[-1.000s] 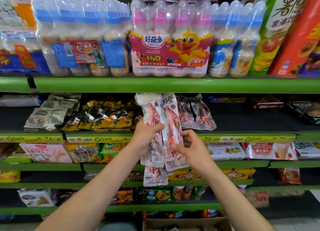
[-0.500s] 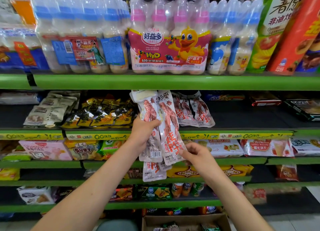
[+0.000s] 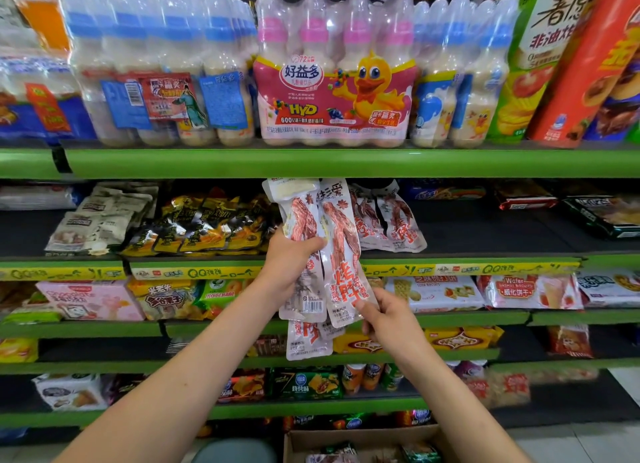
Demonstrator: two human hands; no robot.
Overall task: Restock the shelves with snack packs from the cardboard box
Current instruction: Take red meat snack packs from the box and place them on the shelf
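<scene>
Head view, nearest first: cardboard box [image 3: 360,440] at the bottom edge, open, with a few packs lying inside, partly cut off by the frame; above it, two bare forearms rise toward the shelving. Left hand [image 3: 289,263] has its fingers curled round a bunch of snack packs [image 3: 313,254], thumb across the front of them; right hand [image 3: 388,318] pinches the lower corner of the frontmost pack between thumb and fingers. Packs are long, narrow, clear-and-white pouches with red-brown strips of meat visible inside, large red characters on the lower half, a barcode on the one at left; one more pack hangs below the bunch, its top hidden. Bunch is held upright in front of the second shelf [image 3: 450,240], its tops level with the green shelf edge above; just behind and to the right, matching packs [image 3: 388,220] lie on that shelf; dark-and-yellow packets [image 3: 201,227] lie to the left. Farthest, on the top shelf, a pink duck-printed bottle multipack [image 3: 334,98] stands among blue-capped bottles.
</scene>
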